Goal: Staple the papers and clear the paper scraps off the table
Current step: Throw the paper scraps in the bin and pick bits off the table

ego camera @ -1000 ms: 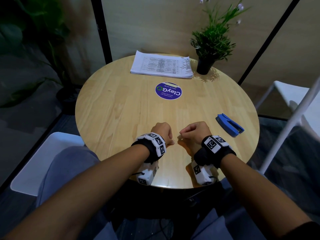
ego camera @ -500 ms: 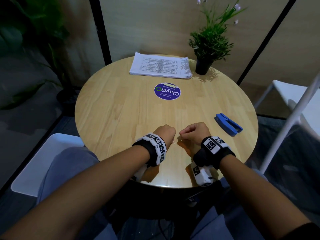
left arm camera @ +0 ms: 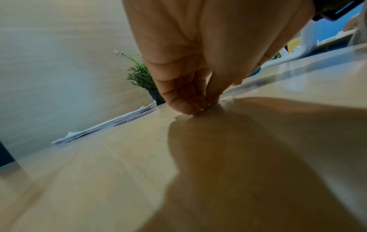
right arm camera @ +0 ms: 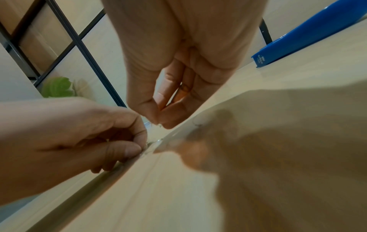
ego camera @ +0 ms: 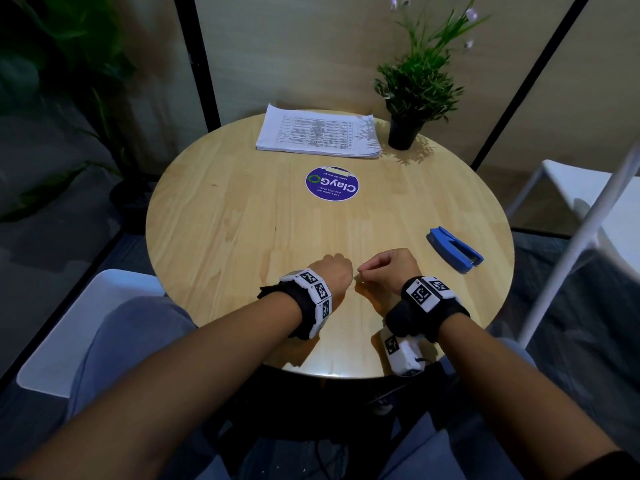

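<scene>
A stack of printed papers [ego camera: 318, 135] lies at the table's far edge, also low in the left wrist view [left arm camera: 103, 125]. The blue stapler [ego camera: 453, 249] lies to the right of my hands, and its end shows in the right wrist view [right arm camera: 309, 36]. My left hand [ego camera: 334, 273] has its fingertips bunched on the tabletop [left arm camera: 198, 109], pinching a tiny pale scrap [right arm camera: 147, 145]. My right hand [ego camera: 360, 270] hovers just beside it, thumb and forefinger pinched together [right arm camera: 158, 123] on a very small scrap. Both scraps are barely visible.
The round wooden table [ego camera: 225, 220] carries a purple sticker [ego camera: 331, 183] at its centre and a potted plant [ego camera: 412, 98] at the back right. White chairs stand at the right [ego camera: 588, 202] and the left [ego camera: 69, 323]. My hands are near the front edge.
My left wrist has rolled more knuckles-up, with the fingertips pressed down to the table. The right hand has stayed almost in place, still pinched.
</scene>
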`<state>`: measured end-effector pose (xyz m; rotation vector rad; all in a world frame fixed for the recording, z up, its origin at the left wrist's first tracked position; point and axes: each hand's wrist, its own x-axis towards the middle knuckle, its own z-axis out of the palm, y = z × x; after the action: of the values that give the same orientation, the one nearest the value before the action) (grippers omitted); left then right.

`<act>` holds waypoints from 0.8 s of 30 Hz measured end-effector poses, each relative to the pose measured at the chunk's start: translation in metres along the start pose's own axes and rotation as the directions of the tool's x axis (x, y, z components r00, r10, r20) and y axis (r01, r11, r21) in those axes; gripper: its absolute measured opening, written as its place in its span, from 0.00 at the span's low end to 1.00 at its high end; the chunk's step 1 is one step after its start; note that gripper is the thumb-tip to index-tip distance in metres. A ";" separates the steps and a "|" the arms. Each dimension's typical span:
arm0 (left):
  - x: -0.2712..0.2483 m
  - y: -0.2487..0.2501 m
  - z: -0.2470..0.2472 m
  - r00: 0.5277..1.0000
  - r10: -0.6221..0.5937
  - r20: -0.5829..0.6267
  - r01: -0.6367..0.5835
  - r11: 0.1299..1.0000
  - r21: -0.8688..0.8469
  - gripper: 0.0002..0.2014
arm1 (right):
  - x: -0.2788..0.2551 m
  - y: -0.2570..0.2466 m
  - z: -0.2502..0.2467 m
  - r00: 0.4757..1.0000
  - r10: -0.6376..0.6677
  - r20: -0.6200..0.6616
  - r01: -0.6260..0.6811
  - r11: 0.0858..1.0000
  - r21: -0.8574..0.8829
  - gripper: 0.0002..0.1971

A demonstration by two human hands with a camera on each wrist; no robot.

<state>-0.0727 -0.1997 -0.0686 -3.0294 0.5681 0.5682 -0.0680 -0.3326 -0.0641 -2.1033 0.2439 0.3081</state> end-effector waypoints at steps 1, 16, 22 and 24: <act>-0.001 -0.001 -0.001 1.000 -0.007 0.009 0.007 1.000 -0.009 0.13 | 0.001 0.001 0.000 1.000 0.003 0.000 -0.003 1.000 -0.004 0.03; -0.040 -0.087 -0.056 0.982 -0.186 -0.017 0.155 0.862 -0.483 0.14 | -0.001 -0.056 0.043 0.989 -0.092 0.117 0.087 0.995 0.051 0.11; -0.105 -0.177 -0.064 0.923 -0.375 -0.086 0.290 0.825 -0.486 0.14 | -0.005 -0.126 0.124 0.941 -0.217 0.260 0.214 0.976 0.039 0.11; -0.128 -0.209 -0.058 0.896 -0.440 -0.057 0.356 0.790 -0.500 0.13 | -0.007 -0.149 0.155 0.912 -0.261 0.315 0.268 0.963 0.021 0.12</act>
<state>-0.0897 0.0363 0.0182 -3.5239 -0.2831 0.4824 -0.0495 -0.1224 -0.0212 -2.0421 -0.2357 0.4785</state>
